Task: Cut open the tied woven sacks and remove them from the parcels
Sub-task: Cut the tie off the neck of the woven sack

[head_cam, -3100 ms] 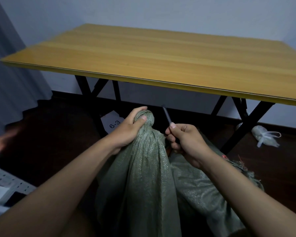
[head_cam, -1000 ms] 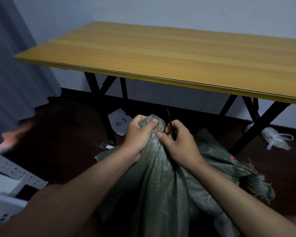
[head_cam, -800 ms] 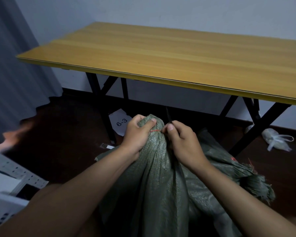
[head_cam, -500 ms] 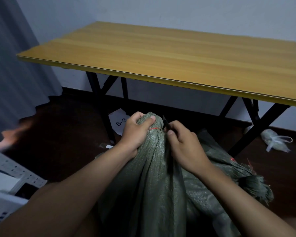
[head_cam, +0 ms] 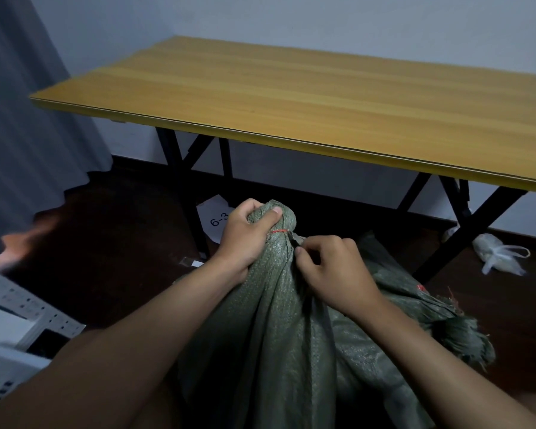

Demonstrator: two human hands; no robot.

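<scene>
A green woven sack (head_cam: 276, 320) stands upright on the floor in front of me, its neck bunched and bound by a thin red tie (head_cam: 278, 231). My left hand (head_cam: 246, 235) grips the bunched top just above the tie. My right hand (head_cam: 334, 267) is closed around a thin dark cutter (head_cam: 295, 239), whose tip lies against the neck right beside the red tie. Most of the cutter is hidden inside the fist. A second green sack (head_cam: 415, 308) lies slumped behind and to the right, with a frayed tied end.
A wooden folding table (head_cam: 291, 97) on black legs stands just beyond the sacks. On the dark floor lie a paper marked "6-3" (head_cam: 215, 219) and a tied white plastic bag (head_cam: 495, 252) at right. A grey curtain hangs left; white metal shelving parts (head_cam: 16, 323) sit lower left.
My right hand has brought the cutter from upright beside the sack down to the neck at the red tie. My left hand keeps its grip on the top.
</scene>
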